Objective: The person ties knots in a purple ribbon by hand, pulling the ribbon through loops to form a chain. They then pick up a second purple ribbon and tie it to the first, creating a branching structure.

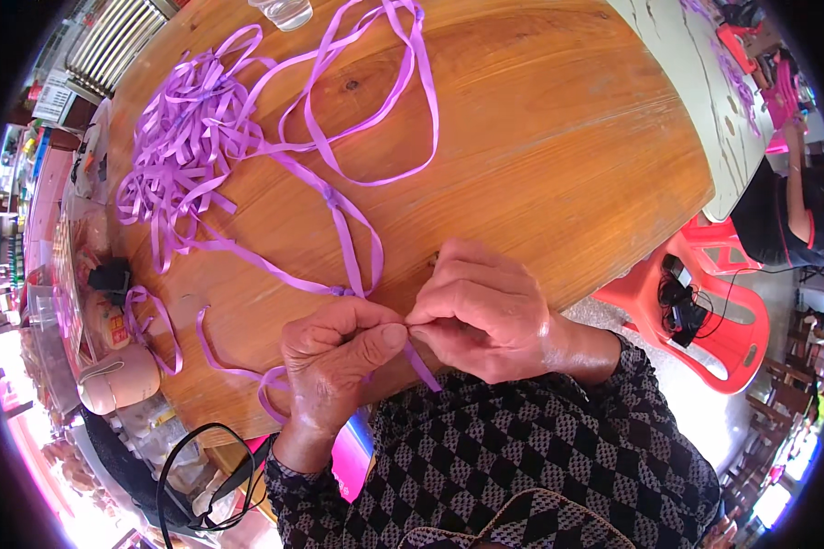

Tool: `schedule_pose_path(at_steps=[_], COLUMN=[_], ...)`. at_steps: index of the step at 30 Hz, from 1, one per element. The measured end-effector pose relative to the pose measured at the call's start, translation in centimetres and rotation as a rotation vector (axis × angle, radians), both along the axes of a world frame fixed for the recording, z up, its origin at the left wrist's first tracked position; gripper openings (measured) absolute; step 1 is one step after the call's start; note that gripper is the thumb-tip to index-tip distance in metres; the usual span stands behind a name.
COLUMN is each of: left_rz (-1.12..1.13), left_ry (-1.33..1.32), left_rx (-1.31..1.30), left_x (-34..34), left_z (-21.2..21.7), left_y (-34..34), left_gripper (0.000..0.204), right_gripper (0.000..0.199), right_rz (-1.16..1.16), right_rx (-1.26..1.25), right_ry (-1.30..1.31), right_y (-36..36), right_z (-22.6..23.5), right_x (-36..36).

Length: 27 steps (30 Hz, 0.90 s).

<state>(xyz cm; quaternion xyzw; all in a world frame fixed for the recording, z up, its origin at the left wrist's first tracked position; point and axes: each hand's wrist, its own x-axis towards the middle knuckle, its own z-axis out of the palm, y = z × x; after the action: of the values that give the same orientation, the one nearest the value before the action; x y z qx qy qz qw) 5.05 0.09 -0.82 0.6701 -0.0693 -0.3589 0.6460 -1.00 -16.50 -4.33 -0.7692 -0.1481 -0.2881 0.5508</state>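
Observation:
My left hand is closed in a pinch, thumb against forefinger, on a purple ribbon near the table's front edge. Fingertip to fingertip with it, my right hand also pinches at the same spot; the bit of ribbon between the fingers is mostly hidden. A short loose end of ribbon hangs below the fingers. Above the left hand, the ribbon shows small knots and runs back to a tangled purple ribbon pile at the far left. Another curled length of ribbon lies left of the left hand.
The wooden table has a clear cup at its far edge. A pale marbled table adjoins at right. A red plastic chair holds black cables. A pink rounded object sits at left. Another person's arm shows far right.

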Motion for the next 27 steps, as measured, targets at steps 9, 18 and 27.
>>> schedule_pose_path(at_steps=[9,18,27], left_rz=[-0.070,-0.016,-0.107], left_ry=[-0.134,-0.135,-0.331], left_rx=[0.059,0.075,0.053], left_x=[-0.2,-0.3,-0.9], left_z=[0.3,0.2,0.2], left_y=[0.4,0.3,0.1], left_gripper=[0.010,0.007,0.008], right_gripper=[0.024,0.029,0.027], right_rz=[-0.048,0.008,-0.125], right_rx=[-0.013,-0.051,-0.220], right_ry=[0.036,0.066,-0.017], right_y=[0.0,-0.5,0.4], right_z=[0.0,0.4,-0.1], right_x=[-0.6,-0.5,-1.0])
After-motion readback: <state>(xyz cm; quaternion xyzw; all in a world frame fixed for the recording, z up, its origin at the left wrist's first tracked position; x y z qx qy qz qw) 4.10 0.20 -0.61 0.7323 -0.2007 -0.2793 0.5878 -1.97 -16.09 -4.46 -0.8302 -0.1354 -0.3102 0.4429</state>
